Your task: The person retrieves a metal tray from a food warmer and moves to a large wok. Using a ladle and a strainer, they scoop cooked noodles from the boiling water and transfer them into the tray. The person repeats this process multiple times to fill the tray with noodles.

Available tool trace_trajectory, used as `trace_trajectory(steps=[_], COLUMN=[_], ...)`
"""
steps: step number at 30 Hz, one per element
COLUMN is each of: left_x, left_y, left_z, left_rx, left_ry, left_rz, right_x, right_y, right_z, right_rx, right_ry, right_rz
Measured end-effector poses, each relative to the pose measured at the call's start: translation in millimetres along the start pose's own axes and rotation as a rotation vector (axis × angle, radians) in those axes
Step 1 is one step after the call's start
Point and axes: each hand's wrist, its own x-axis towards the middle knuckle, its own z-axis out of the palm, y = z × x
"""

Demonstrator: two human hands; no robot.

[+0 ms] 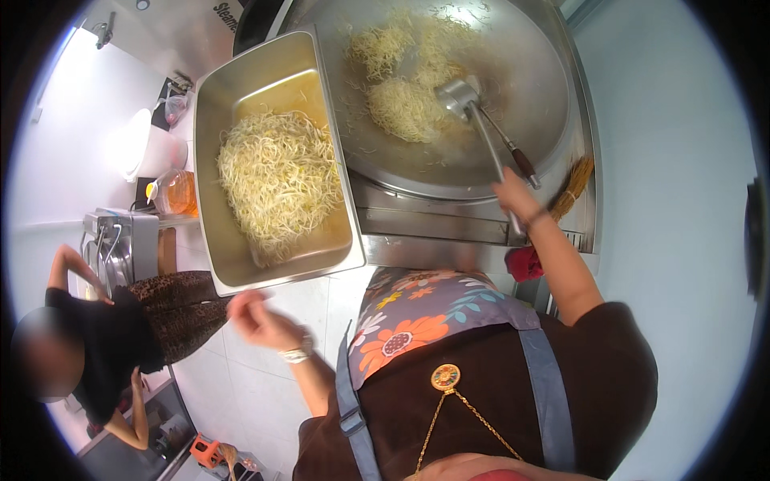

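Observation:
My right hand [516, 195] grips the metal handle of a ladle [458, 97], whose bowl rests over the bean sprouts [406, 108] in a large steel wok [529, 78]. A spatula [522, 162] with a brown grip lies in the wok beside the ladle. At the wok's left a deep steel pan [216, 252] holds a heap of bean sprouts [280, 180]. Just below the pan's near edge is my left hand [258, 321], blurred, its fingers partly spread and nothing seen in it.
A straw brush [574, 187] and a red cloth [523, 264] are at the stove's right front. On the left, an oil jug [175, 192] stands near a white bucket [162, 150]. Another person [108, 337] stands at the far left. A wall [674, 180] borders the stove's right side.

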Motion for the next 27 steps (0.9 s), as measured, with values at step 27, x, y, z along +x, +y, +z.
trace_trajectory(steps=[27], left_x=[-175.7], left_y=[-67.9], left_z=[315.2], left_rx=[-0.884], left_ry=[-0.716], left_rz=[-2.341], right_x=[149.7], right_y=[-27.1], right_z=[35.7], right_rx=[0.832], right_ry=[-0.308], right_rz=[0.086])
